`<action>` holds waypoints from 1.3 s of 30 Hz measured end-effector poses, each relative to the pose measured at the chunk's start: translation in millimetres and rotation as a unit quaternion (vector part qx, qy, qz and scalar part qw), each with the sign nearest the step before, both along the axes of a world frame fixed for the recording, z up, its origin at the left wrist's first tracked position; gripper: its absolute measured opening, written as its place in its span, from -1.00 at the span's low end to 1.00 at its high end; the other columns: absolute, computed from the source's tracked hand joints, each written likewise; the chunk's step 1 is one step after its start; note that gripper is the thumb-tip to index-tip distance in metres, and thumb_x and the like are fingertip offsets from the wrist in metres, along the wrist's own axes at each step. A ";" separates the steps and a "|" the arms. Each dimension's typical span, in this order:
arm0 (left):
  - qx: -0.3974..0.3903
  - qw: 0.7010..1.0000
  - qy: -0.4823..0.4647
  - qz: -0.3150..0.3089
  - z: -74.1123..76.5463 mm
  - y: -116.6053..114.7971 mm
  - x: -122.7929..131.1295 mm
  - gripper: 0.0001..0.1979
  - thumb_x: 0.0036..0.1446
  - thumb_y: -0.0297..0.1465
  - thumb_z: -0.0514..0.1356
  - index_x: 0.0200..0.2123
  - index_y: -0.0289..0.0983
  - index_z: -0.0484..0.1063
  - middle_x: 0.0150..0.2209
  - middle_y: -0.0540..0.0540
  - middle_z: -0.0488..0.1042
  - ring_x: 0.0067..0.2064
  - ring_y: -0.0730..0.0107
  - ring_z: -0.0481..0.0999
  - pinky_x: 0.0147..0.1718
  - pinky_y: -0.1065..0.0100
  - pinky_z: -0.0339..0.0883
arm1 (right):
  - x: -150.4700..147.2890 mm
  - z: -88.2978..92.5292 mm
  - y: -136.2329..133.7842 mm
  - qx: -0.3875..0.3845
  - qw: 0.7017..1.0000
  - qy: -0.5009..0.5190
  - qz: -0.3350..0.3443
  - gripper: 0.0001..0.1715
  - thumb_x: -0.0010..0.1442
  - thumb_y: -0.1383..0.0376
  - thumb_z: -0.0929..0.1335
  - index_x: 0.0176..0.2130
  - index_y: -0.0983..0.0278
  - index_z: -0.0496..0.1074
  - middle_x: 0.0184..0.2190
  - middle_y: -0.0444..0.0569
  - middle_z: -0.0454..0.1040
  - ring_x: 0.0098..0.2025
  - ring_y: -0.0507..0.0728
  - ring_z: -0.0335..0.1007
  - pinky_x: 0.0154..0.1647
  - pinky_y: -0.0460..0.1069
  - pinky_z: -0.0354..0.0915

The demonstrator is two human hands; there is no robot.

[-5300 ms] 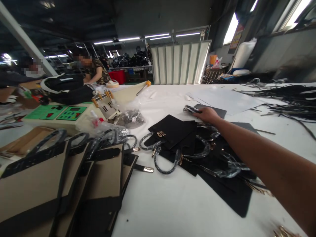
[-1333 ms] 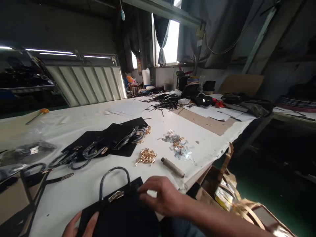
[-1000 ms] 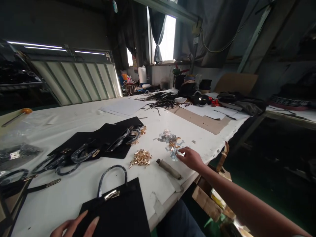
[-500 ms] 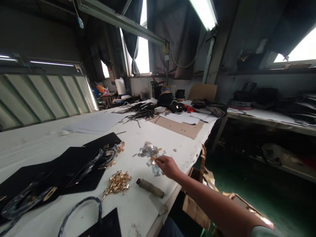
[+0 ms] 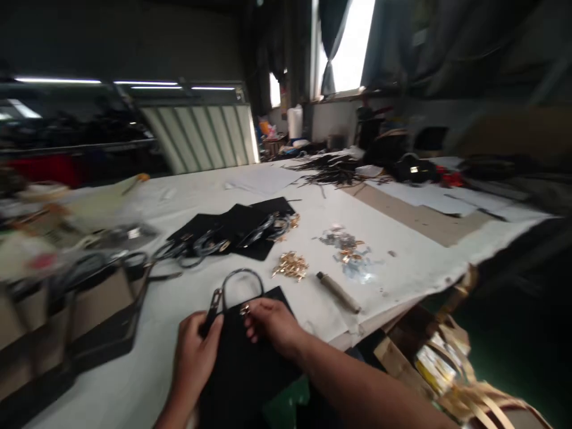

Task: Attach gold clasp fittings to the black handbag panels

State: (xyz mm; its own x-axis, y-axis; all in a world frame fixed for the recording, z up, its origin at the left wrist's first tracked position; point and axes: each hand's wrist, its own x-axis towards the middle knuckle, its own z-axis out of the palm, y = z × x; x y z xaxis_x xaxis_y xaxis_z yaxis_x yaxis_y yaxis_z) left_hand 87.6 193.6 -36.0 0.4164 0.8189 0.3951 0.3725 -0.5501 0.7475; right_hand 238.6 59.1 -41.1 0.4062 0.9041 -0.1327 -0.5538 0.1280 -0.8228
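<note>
While pinching a small gold fitting (image 5: pixel 244 309) between thumb and fingertips of the right hand (image 5: pixel 273 325), also grips a gold-tipped black strap (image 5: pixel 217 298) with thumb and fingers of the left hand (image 5: pixel 193 357) closed on either side. Just below both: black panel (image 5: pixel 241 369), upper edge over the white tabletop (image 5: pixel 147 369); contact with the fitting unclear from blur. Arching off the upper edge, just beyond the fitting: dark handle loop (image 5: pixel 243 270). Near, toward the right: pile of gold fittings (image 5: pixel 291 266), then tan roll (image 5: pixel 338 292) lying slantwise. Farther out: scatter of thin silvery pieces (image 5: pixel 342 240). Beyond the loop: overlapping black panels with handles (image 5: pixel 241 229). Well apart at far left: tan-faced panels (image 5: pixel 100 301), several, overlapping.
</note>
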 end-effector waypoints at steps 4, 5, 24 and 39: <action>-0.225 0.962 -0.113 0.108 -16.4 -12.5 -12.4 -0.54 -0.09 -0.15 0.33 -0.12 -0.24 0.45 -0.30 -0.08 0.54 -0.25 0.17 0.54 -0.24 0.24 0.39 | -2.0 -7.3 1.3 0.011 1.000 0.020 0.011 -0.44 0.07 -0.05 0.56 -0.18 0.35 0.55 -0.36 -0.03 0.50 -0.41 0.04 0.42 -0.37 -0.05 0.34; -0.291 0.935 -0.167 0.118 -16.6 -16.0 -14.1 -0.48 -0.12 -0.19 0.36 -0.06 -0.25 0.44 -0.31 -0.06 0.55 -0.27 0.20 0.55 -0.26 0.27 0.39 | -0.7 -7.9 -1.0 0.013 1.000 0.022 0.013 -0.47 0.07 -0.02 0.57 -0.17 0.34 0.55 -0.34 -0.04 0.50 -0.39 0.04 0.42 -0.36 -0.05 0.34; -0.453 0.857 -0.241 -0.053 -8.3 -37.9 -36.8 -0.66 0.01 -0.16 0.43 -0.30 -0.32 0.54 -0.35 -0.08 0.57 -0.32 0.29 0.54 -0.29 0.33 0.41 | -7.0 -5.5 -6.5 -0.118 0.953 -0.275 0.054 -0.50 0.11 0.03 0.51 -0.05 0.28 0.56 -0.35 -0.06 0.54 -0.39 0.10 0.45 -0.47 -0.05 0.37; -0.396 0.883 -0.248 -0.044 -15.3 -40.0 -41.5 -0.62 0.07 -0.09 0.38 -0.22 -0.28 0.59 -0.25 -0.12 0.62 -0.19 0.16 0.58 -0.18 0.27 0.43 | -20.6 23.4 8.8 -0.061 0.897 -0.436 0.043 -0.63 0.21 -0.01 0.45 -0.27 0.25 0.52 -0.43 -0.09 0.46 -0.40 0.08 0.33 -0.42 -0.07 0.23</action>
State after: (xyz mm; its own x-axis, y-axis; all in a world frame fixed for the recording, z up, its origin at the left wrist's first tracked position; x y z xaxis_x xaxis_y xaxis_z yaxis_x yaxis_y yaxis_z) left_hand 46.1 153.6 -51.3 0.4288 0.8932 -0.1352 -0.1278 0.2081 0.9697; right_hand 218.0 67.9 -17.6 0.3334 0.9374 0.1011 0.3044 -0.0055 -0.9525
